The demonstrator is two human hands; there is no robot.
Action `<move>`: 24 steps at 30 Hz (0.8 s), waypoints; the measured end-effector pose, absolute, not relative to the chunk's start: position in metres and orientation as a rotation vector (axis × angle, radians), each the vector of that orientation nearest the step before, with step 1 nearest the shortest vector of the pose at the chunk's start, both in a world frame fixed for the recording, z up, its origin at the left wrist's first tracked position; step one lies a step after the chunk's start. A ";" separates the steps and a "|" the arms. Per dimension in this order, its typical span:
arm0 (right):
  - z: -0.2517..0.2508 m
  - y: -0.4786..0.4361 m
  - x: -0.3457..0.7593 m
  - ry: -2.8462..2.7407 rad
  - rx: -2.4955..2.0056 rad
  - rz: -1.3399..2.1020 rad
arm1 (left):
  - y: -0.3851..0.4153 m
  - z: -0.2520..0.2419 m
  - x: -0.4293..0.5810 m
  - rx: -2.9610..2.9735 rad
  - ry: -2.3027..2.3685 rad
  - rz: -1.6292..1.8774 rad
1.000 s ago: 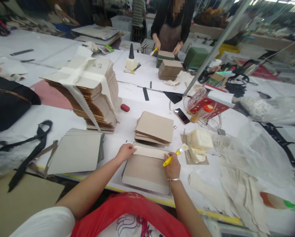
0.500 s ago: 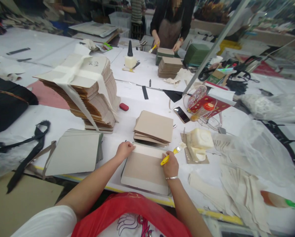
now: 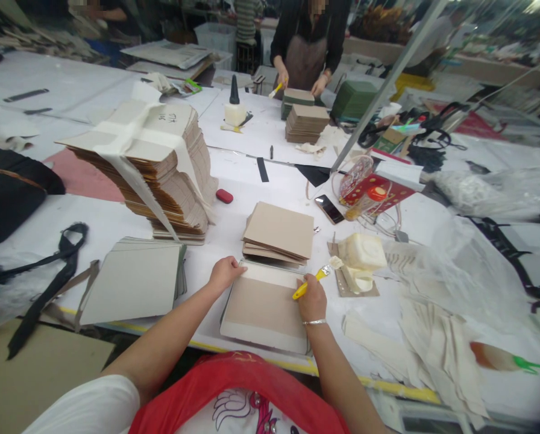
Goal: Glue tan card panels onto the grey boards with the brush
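Directly in front of me lies a pale grey board (image 3: 238, 337) with a tan rectangular sheet (image 3: 265, 304) flat on it. My left hand (image 3: 225, 272) pinches the board's far left corner, thumb and fingers closed. In my right hand (image 3: 313, 299) is a paintbrush (image 3: 307, 288) with a yellow handle, its pale, coated bristles pointing away to the right. The fingers of that hand also rest at the board's right edge. Just beyond the board sits a stack of tan cardboard sheets (image 3: 281, 226). Right of the brush tip stands a cut-open white plastic container (image 3: 363, 252) on a cardboard piece.
Grey panels (image 3: 132, 280) lie fanned out to the left, before a tall bundle of card (image 3: 161, 150) tied with white strips. Fabric scraps (image 3: 437, 343), a phone (image 3: 329, 209) and a red bag (image 3: 369, 190) are at the right. Across the table a co-worker (image 3: 308, 54) holds another brush.
The whole view has shifted slightly to the left. Both hands keep their places on the board, and the brush stays in my right hand at nearly the same angle.
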State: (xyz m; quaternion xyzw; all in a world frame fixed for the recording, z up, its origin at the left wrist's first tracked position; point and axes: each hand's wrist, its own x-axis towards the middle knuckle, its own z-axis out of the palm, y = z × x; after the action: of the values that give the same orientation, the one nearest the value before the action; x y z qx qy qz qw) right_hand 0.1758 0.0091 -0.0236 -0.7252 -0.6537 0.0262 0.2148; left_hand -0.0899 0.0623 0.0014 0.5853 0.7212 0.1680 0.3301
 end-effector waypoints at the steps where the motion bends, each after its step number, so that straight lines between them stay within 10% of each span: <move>1: -0.023 0.009 0.179 -1.790 -2.027 0.085 | 0.062 -0.001 -0.091 1.513 1.875 0.456; 24: -0.011 0.009 0.184 -2.415 -1.502 -0.189 | 0.044 -0.020 -0.092 0.792 1.548 0.708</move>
State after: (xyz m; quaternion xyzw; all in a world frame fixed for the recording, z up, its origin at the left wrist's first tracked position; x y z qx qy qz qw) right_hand 0.1843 0.0090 -0.0112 -0.5213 -0.8384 -0.0656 0.1451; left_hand -0.0915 0.0441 -0.0198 0.3403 0.6652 0.3044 0.5909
